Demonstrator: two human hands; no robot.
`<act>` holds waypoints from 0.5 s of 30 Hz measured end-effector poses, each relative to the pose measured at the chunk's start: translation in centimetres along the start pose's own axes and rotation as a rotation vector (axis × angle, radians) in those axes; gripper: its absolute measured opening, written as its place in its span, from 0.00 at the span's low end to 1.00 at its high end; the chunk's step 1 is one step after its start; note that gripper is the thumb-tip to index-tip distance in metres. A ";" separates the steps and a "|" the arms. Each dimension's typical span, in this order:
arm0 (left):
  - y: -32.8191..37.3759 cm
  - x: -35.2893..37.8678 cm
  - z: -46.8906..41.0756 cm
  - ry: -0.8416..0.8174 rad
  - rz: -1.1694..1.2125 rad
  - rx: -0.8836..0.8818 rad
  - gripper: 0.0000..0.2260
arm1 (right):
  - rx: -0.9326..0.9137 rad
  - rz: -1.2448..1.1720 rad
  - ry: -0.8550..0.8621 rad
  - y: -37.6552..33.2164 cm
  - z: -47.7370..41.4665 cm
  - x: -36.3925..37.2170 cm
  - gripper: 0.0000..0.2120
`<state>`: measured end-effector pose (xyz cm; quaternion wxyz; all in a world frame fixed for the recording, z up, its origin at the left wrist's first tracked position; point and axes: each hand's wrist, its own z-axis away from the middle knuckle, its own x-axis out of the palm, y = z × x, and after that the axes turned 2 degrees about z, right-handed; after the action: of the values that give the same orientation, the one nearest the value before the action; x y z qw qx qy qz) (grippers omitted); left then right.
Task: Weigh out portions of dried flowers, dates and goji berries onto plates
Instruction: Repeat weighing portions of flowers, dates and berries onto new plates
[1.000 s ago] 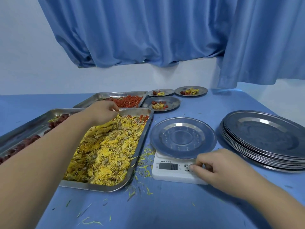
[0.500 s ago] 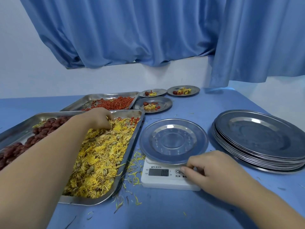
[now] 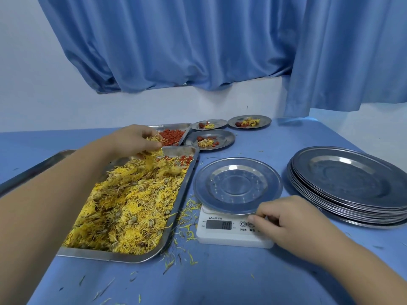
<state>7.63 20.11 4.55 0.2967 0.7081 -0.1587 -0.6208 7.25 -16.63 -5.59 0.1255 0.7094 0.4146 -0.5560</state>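
A steel tray [image 3: 176, 201] holds a heap of yellow dried flowers [image 3: 130, 203]. My left hand [image 3: 134, 139] hovers over the tray's far end and grips a clump of those flowers, some trailing down. A bare steel plate [image 3: 237, 186] sits on a white scale [image 3: 231, 232] whose display reads 0.0. My right hand [image 3: 288, 223] rests on the scale's front right, a fingertip pressing its buttons. A tray of red goji berries [image 3: 174, 135] lies beyond my left hand. The date tray [image 3: 33, 170] is mostly hidden by my left arm.
Three filled plates [image 3: 209, 139] [image 3: 209, 124] [image 3: 249, 122] stand at the back. A stack of several bare plates [image 3: 350, 181] sits at the right. Loose petals [image 3: 187, 216] litter the blue table [image 3: 220, 282] round the scale. A blue curtain [image 3: 198, 40] hangs behind.
My left hand has lifted out of the heap with a clump of yellow flowers. My right hand stays at the scale's buttons. The camera has shifted.
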 end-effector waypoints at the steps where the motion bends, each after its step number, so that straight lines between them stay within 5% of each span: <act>1: 0.2 0.1 0.2 -0.016 0.000 -0.007 0.10 | 0.005 -0.006 -0.001 0.0 0.0 -0.1 0.17; 8: 1.4 0.1 1.7 -0.184 -0.110 -0.059 0.18 | 0.019 -0.041 -0.008 -0.1 0.0 -0.1 0.17; 15: 1.0 0.2 2.7 -0.081 -0.206 0.039 0.17 | 0.025 -0.042 -0.010 -0.2 0.2 -0.3 0.17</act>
<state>5.17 18.63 4.83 0.2108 0.7006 -0.1088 -0.6729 6.99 -16.76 -5.31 0.1071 0.6992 0.4216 -0.5674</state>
